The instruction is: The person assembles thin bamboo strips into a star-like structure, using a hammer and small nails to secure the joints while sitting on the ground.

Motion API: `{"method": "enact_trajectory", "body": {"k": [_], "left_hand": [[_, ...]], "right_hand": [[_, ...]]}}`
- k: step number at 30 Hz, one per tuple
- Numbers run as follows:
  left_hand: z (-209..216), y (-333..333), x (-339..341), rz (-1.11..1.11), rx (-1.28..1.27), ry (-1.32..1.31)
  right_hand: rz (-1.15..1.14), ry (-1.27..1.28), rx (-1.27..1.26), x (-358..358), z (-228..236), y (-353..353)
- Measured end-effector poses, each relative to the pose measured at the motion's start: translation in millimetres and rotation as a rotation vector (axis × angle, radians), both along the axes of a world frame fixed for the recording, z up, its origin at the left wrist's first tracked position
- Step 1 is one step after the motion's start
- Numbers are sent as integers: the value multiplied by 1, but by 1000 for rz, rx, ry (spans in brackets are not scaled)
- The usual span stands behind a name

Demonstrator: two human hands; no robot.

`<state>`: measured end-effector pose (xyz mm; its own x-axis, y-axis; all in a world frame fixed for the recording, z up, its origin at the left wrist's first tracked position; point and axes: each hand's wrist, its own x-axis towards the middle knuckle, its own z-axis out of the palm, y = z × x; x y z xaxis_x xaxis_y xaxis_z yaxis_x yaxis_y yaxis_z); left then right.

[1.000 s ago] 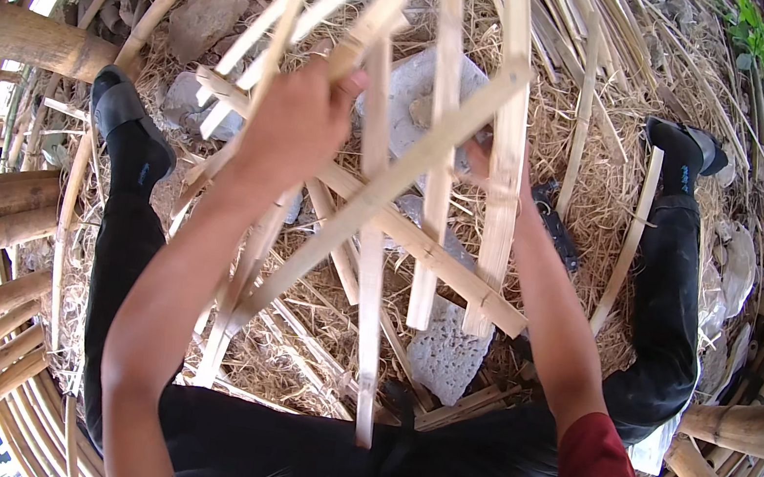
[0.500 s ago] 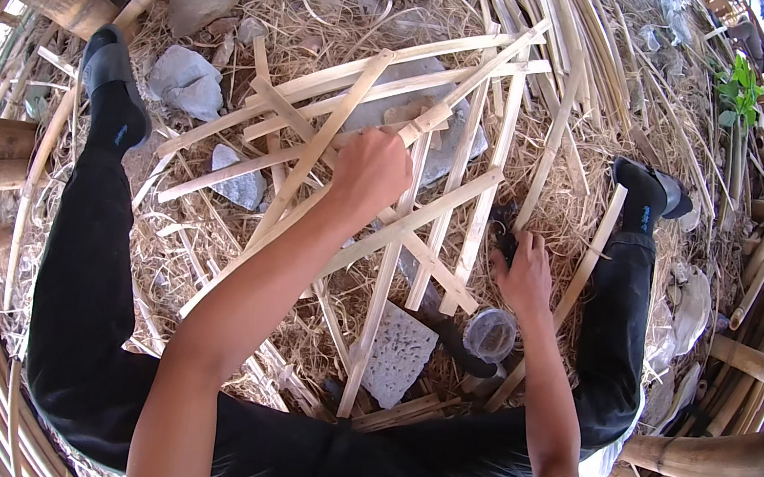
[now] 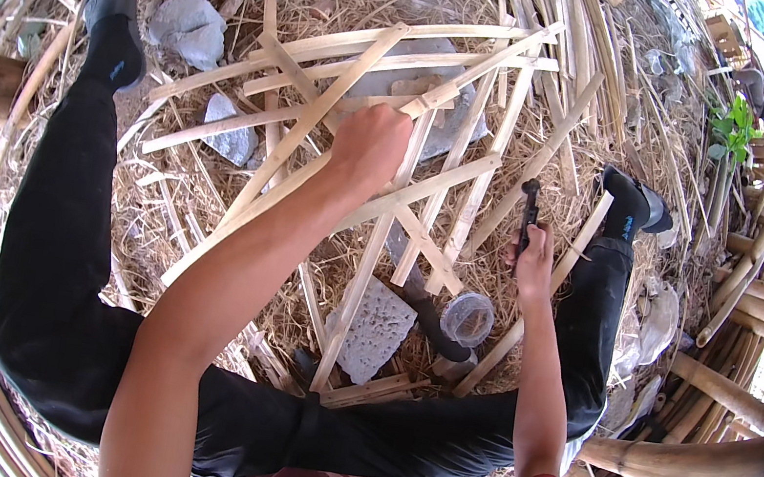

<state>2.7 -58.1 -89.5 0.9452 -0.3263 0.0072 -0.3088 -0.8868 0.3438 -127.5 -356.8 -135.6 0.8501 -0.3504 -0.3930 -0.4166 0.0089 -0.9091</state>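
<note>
While the left hand (image 3: 372, 146) is curled tight around a bamboo strip (image 3: 435, 97), the right hand (image 3: 535, 254) is closed on a thin dark tool (image 3: 531, 205), and I cannot tell what kind it is. The strip lies in the middle, between the two legs (image 3: 64, 221), and its far end rests across other loose strips (image 3: 445, 183). The tool is well apart from the left hand.

To do this well, I think the left hand should hold firm so the strip does not slip. Its fingers should be out of the way if the tool comes near. Going slow seems wise, since the crossed strips could catch or poke.

Dry straw covers the bumpy ground (image 3: 571, 193). A flat grey stone (image 3: 440, 139) lies under the strips, and a rough block (image 3: 373, 331) full of little holes is nearer the body. Close by are a black curved thing (image 3: 436, 326) and a clear plastic cup (image 3: 468, 319). Big bamboo poles (image 3: 693, 468) run along the sides, with bright light in the gaps.
</note>
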Motion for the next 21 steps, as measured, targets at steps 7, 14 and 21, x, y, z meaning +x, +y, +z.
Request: {"method": "enact_trajectory", "body": {"k": [7,14,21], "left_hand": [[-28,7,-5,42,-111,-143],[4,5,6,-4,-176,69],[-14,15,4,9,-147,-72]], "right_hand": [[351,-132,-459,34,68,48],[578,-356,-937,97,79,88],[453,-431,-862,139,110,114]]}}
